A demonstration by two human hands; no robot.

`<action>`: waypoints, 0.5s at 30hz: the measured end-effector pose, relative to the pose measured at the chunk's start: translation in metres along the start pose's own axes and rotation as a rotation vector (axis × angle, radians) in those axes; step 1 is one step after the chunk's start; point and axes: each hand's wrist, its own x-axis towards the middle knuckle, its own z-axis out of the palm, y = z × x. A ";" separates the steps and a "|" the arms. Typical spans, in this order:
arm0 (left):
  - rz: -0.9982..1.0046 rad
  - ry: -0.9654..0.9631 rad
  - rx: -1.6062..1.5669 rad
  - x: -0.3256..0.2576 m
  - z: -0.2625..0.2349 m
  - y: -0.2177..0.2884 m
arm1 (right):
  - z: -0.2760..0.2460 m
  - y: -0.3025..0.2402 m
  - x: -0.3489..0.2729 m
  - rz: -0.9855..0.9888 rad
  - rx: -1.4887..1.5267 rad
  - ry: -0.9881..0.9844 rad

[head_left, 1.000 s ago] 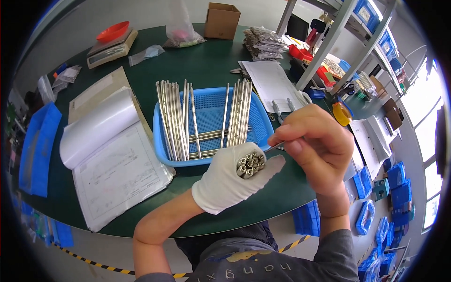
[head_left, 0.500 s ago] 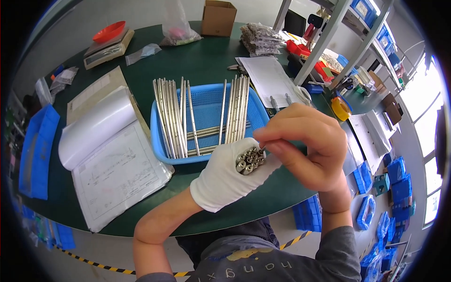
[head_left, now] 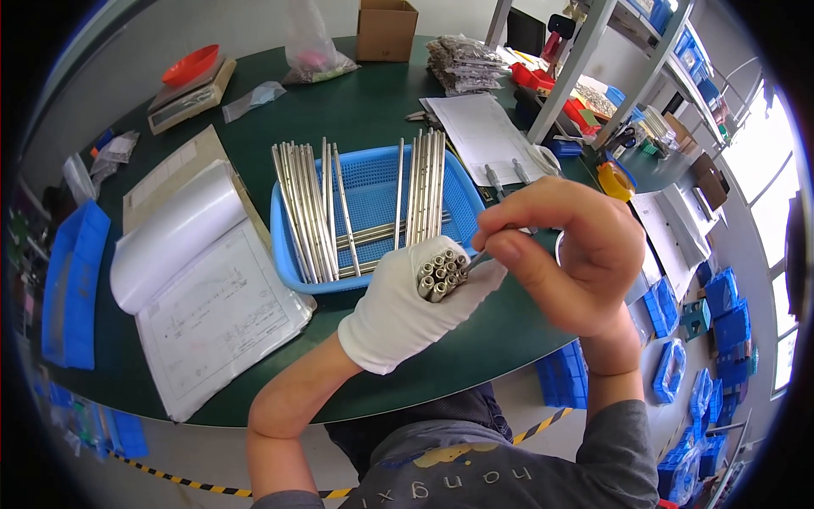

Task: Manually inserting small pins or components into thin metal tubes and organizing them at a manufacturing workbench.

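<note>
My left hand [head_left: 394, 318], in a white glove, is closed around a bundle of metal tubes [head_left: 440, 275]. Their hollow, shiny ends point up toward me; the glove hides the rest of them. Bare and pinched, my right hand [head_left: 577, 254] holds a thin metal pin [head_left: 476, 260] between thumb and forefinger. The pin slants down to the bundle's right edge; whether its tip is inside a tube I cannot tell. Just beyond my hands stands a blue plastic basket [head_left: 292, 276]. Long silvery rods [head_left: 305, 216] lean in it at left and right, with a few lying across its bottom.
At left, an open folder of drawings [head_left: 212, 305] lies beside a blue bin [head_left: 72, 288]. A scale [head_left: 191, 97] with a red dish, a plastic bag [head_left: 314, 55] and a cardboard box [head_left: 386, 31] stand behind. Papers [head_left: 483, 131], marker-like tools and shelf posts are at right.
My right hand has drawn slightly right and away from the bundle, so more of the pin shows. The tube ends have tilted more toward view. The whole view has shifted slightly.
</note>
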 end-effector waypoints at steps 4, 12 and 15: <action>0.025 -0.003 -0.027 0.000 0.000 0.003 | 0.001 -0.002 0.000 0.026 -0.012 -0.065; 0.142 0.006 0.019 0.002 -0.001 -0.011 | -0.003 -0.005 0.005 0.004 -0.047 -0.190; 0.141 -0.001 0.008 0.004 -0.001 -0.012 | -0.001 -0.003 0.002 0.015 -0.054 -0.205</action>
